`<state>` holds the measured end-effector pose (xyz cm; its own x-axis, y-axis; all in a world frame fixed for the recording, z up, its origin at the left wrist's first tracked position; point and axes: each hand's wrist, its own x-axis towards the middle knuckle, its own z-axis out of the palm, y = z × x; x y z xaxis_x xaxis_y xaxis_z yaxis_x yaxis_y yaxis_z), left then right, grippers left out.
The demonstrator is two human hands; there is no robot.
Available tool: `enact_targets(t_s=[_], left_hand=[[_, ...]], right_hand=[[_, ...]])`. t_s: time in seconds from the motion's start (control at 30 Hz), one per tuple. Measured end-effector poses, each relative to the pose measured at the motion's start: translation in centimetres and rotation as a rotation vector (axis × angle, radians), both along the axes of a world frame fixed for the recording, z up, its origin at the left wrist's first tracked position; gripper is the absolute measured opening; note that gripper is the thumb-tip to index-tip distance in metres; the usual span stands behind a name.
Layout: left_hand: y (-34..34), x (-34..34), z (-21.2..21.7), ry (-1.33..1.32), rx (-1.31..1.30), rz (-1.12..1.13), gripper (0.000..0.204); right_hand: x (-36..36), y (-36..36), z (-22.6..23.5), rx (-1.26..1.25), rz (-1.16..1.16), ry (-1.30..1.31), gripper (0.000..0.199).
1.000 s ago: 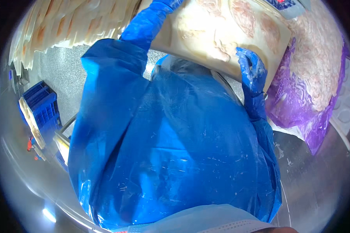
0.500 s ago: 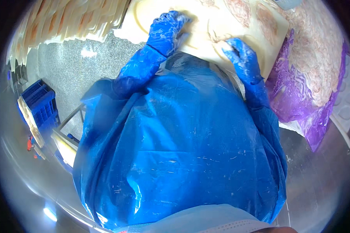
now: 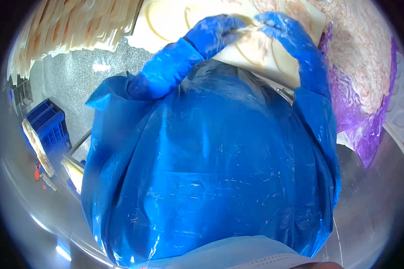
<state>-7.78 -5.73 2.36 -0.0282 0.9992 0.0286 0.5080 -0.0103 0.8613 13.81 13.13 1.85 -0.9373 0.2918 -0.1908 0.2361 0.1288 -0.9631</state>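
Note:
My left hand (image 3: pixel 216 35), in a blue glove, is closed in a pinch at the near side of a white tray (image 3: pixel 201 14) with oval hollows. Facing it, my right hand (image 3: pixel 280 28) is closed too, its wrist bent inward. Between their fingertips stretches a thin pale strand of raw meat (image 3: pixel 250 28); its ends are hidden in the fingers. Below the strand, more pale meat (image 3: pixel 258 48) lies in one oval of the tray. Flattened pinkish meat fills hollows at the tray's far right.
A heap of pale pink raw meat (image 3: pixel 361 58) rests on purple plastic sheeting (image 3: pixel 345 101) at right. Overlapping white trays with pinkish pieces (image 3: pixel 72 27) stand at far left. Blue crates (image 3: pixel 49 123) are on the floor at left. My blue apron (image 3: pixel 202 166) meets the tray's near edge.
My right hand has moved away from me and inward. My left hand has shifted right, so the fingertips now nearly meet, with the pale strand drawn between them.

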Motion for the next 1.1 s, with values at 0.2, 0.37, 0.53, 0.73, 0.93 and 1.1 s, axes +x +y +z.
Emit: enact_targets(t_s=[0.2,0.37,0.53,0.73,0.93,1.1], left_hand=[[1.3,0.9,1.5,0.522,0.425,-0.024,0.029],[4.1,0.9,-4.1,0.484,0.393,-0.185,0.030],[5.3,0.8,-2.8,0.654,0.352,-0.275,0.038],[4.4,-1.9,-3.5,0.623,0.435,-0.300,0.038],[3.7,0.2,-2.5,0.697,0.349,-0.298,0.062],[1.1,1.3,-1.6,0.615,0.281,-0.088,0.067]], right_hand=[[1.1,-2.4,0.7,0.513,-0.688,0.096,0.021],[0.2,-6.5,-1.8,1.010,-0.382,0.006,0.020],[0.9,-7.6,-0.7,0.999,-0.497,0.097,0.022],[4.4,-9.2,-4.8,0.446,-0.453,0.075,0.027],[2.0,-13.2,-0.4,1.025,-0.168,-0.037,0.060],[5.5,-13.5,-1.2,1.130,-0.138,-0.049,0.062]])
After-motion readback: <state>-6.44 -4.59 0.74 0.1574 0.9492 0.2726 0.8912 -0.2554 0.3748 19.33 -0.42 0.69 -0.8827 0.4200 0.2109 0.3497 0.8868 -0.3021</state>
